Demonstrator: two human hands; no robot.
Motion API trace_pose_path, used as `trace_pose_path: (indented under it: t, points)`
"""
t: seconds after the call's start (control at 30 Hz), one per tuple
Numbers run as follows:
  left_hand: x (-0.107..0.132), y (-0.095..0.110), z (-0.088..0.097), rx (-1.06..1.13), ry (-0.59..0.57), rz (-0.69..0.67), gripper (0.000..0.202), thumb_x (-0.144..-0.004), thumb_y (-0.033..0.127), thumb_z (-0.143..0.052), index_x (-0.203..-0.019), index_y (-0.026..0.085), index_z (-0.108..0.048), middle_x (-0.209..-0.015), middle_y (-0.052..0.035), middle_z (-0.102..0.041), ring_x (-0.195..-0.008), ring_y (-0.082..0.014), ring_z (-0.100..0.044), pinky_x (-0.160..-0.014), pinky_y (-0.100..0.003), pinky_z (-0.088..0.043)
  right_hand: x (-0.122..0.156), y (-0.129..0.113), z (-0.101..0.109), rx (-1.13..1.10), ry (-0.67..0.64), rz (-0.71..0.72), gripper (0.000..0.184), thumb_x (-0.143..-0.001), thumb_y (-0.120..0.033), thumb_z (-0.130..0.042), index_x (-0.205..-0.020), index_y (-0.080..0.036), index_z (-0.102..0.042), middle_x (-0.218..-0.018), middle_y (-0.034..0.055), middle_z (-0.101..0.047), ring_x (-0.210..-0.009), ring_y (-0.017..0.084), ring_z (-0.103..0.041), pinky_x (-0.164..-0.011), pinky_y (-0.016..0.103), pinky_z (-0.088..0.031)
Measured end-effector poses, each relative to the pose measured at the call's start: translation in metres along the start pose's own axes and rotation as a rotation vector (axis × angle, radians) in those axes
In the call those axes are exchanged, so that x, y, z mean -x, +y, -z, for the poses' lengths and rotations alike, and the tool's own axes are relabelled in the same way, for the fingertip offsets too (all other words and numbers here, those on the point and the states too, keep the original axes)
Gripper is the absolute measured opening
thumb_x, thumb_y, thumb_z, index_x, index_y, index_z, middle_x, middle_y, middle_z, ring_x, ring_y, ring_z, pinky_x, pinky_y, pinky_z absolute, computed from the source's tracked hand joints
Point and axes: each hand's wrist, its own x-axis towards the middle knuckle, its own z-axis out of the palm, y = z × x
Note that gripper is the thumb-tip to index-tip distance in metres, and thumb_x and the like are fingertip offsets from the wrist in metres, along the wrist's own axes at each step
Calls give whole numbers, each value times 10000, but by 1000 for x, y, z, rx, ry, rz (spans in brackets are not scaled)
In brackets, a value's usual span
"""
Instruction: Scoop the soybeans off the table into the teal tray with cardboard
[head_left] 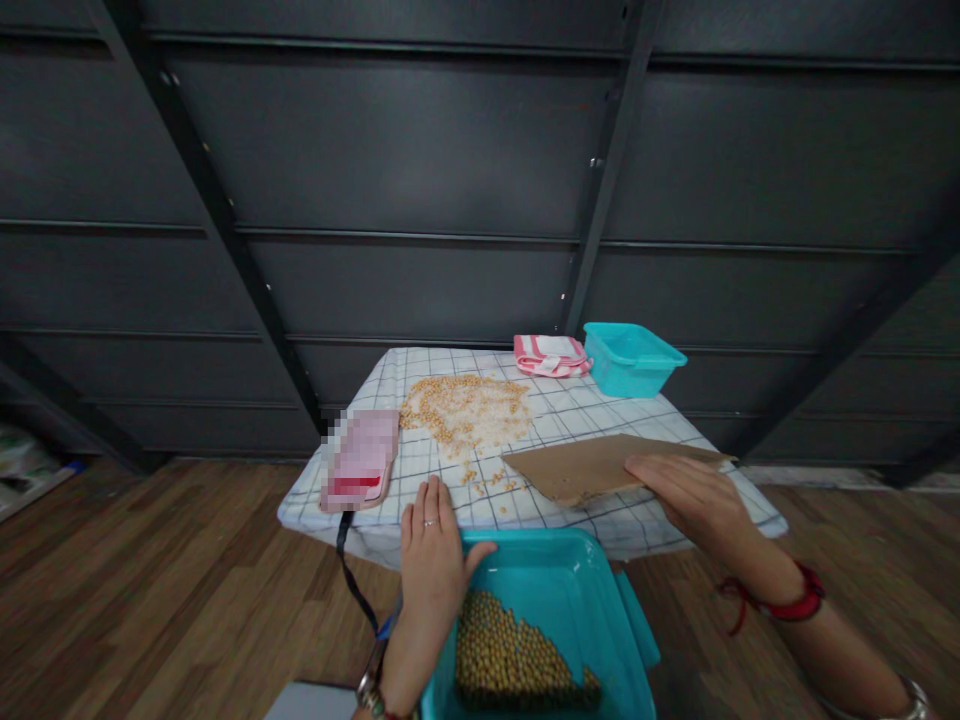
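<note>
My left hand (431, 555) grips the far left rim of a teal tub (577, 600), thumb inside, fingers over the edge. The tub is tilted toward me and holds a heap of yellow beans (510, 660). My right hand (694, 500) lies on the near edge of a brown cardboard sheet (592, 465), fingers flat on top and holding it. The sheet rests on a small table with a checked cloth (570, 510). A pile of beans mixed with white grains (465, 410) is spread on the cloth, with a few loose beans near the sheet's left corner.
A second, smaller teal tub (630, 358) and a folded pink-and-white cloth (551, 355) sit at the table's far right. A pink blurred card (360, 458) with a dark strap lies at the left edge. Dark metal panels stand behind; wood floor surrounds.
</note>
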Motion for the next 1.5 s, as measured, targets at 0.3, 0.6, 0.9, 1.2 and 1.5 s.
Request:
trace_pose_path:
  t: [0.3,0.6,0.9,1.2,1.5]
  points:
    - [-1,0,3,28,-38,18,898,-706,723,-281,-1264,29,-391,-1242,-233,-505,-1172,-330,-435,-939,-473,-353,2,0,9,-78,-60,15,409,-802,-32,-364,-1099,-240,-551,-902,8,-691,-821,129,-646,-742,251,-526]
    - [-1,0,4,14,-29,7,885,-713,716,-286,-1235,14,-425,-1233,-238,-512,-1162,-330,-445,-932,-466,-361,-6,5,-3,-45,3,33,365,-804,-18,-363,-1035,-207,-573,-865,30,-695,-800,134,-651,-727,255,-527]
    - [-3,1,5,-10,-59,12,885,-711,714,-299,-1244,17,-417,-1248,-234,-500,-1172,-332,-434,-935,-480,-361,-6,2,5,-130,-49,42,312,-838,-64,-380,-1022,-217,-580,-867,22,-697,-813,125,-648,-721,247,-529]
    - [-1,-1,3,22,-45,13,895,-712,716,-289,-1249,10,-404,-1252,-238,-495,-1181,-330,-424,-943,-480,-359,4,2,13,-57,-53,17,315,-849,-71,-359,-1062,-194,-556,-912,46,-687,-845,148,-642,-751,279,-529]
    - [-5,1,4,33,-25,35,812,-746,673,-316,-1219,25,-439,-1228,-223,-522,-1160,-320,-452,-926,-460,-378,3,-9,18,-128,-76,62,279,-895,-102,-323,-1032,-167,-557,-872,53,-687,-837,139,-641,-717,252,-531]
